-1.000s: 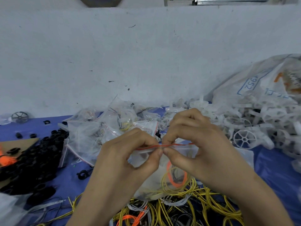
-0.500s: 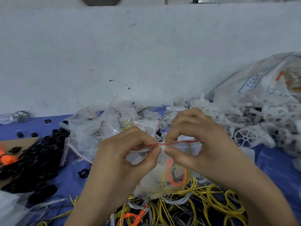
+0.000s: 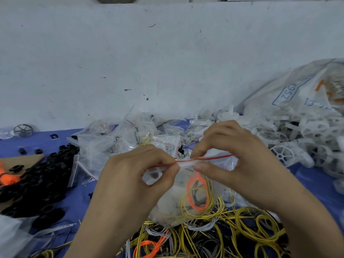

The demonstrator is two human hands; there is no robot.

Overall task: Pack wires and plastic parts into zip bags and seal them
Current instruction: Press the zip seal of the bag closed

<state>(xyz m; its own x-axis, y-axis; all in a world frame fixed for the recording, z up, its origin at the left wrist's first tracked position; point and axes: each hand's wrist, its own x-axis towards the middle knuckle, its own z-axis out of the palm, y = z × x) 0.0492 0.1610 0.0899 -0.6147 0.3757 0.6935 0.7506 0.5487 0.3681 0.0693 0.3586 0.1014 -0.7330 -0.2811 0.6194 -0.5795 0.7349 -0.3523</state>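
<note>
Left hand [image 3: 130, 175] and right hand [image 3: 240, 161] pinch red zip strip of clear plastic zip bag [image 3: 186, 198], held above near pile of yellow, grey, orange wire loops [image 3: 214, 237]; bag holds yellow and orange wire coils.

A scuffed pale grey wall [image 3: 130, 53] rises behind; a blue-covered table [image 3: 312, 181] spans the foreground.

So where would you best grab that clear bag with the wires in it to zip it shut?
By the red strip along the top edge of the bag, pinched from above between thumb and fingers, as the left hand and right hand do. That edge runs flat and straight, while the wires weigh the soft body down below it.
</note>
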